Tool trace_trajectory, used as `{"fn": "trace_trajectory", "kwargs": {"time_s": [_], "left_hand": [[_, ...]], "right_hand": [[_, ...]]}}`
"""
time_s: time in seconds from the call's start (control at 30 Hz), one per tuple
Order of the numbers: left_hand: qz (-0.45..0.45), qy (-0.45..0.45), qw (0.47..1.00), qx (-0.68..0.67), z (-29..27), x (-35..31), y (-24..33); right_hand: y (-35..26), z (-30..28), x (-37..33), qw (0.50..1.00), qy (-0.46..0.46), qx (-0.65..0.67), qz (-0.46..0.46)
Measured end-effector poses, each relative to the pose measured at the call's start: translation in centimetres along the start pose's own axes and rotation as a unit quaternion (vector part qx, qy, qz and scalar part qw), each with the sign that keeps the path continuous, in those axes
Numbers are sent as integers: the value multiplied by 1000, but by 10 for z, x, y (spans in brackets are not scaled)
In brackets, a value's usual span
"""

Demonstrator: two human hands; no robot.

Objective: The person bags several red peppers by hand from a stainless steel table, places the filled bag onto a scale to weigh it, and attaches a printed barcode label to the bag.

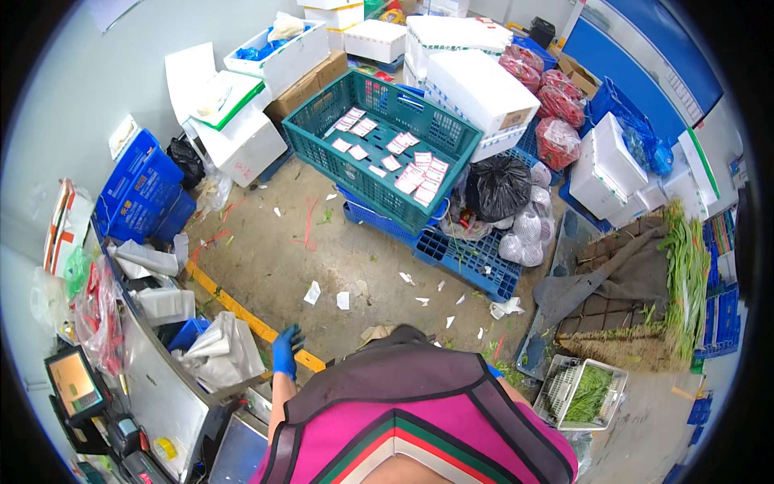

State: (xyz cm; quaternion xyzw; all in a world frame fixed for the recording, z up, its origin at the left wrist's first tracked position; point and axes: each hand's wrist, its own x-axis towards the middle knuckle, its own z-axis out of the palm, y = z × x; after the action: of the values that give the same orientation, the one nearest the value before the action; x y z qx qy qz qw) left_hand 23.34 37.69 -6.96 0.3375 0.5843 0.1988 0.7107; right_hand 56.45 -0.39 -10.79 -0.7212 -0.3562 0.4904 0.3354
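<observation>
My left hand (286, 352), in a blue glove, hangs beside my body over the floor and the yellow line (234, 305). Its fingers are stretched out and it holds nothing. The steel-topped table (165, 395) is the nearest thing to it. Of my right hand (494, 372) just a sliver of blue glove shows past my side; its fingers are hidden. Ahead of me a green plastic crate (355, 187) rests on blue pallets, with several small printed labels (423, 173) spread over its bottom.
White foam boxes (234, 145) are stacked at the back. A black bag (498, 187) and netted bags (528, 234) lie on a blue pallet (476, 270). To the right are leafy greens (685, 282) and a white basket (617, 399). Paper scraps (312, 293) litter the floor.
</observation>
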Motion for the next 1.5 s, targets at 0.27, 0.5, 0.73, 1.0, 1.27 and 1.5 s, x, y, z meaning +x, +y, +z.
{"fn": "trace_trajectory", "kwargs": {"time_s": [0.27,0.5,0.73,1.0,1.27,1.5], "left_hand": [[51,-77,985,147,106,105,160],[-109,57,988,94,86,166,192],[-192,134,968,89,51,215,231],[-249,74,960,102,67,259,244],[-218,12,954,205,131,279,302],[-232,23,951,204,120,279,301]], "right_hand": [[-279,-160,176,881,312,355,-12],[-265,-207,482,941,261,207,51],[-195,-200,617,895,308,-308,92],[-188,-205,643,890,289,-335,114],[-210,-192,580,909,335,-207,139],[-180,-210,539,893,342,-209,205]]}}
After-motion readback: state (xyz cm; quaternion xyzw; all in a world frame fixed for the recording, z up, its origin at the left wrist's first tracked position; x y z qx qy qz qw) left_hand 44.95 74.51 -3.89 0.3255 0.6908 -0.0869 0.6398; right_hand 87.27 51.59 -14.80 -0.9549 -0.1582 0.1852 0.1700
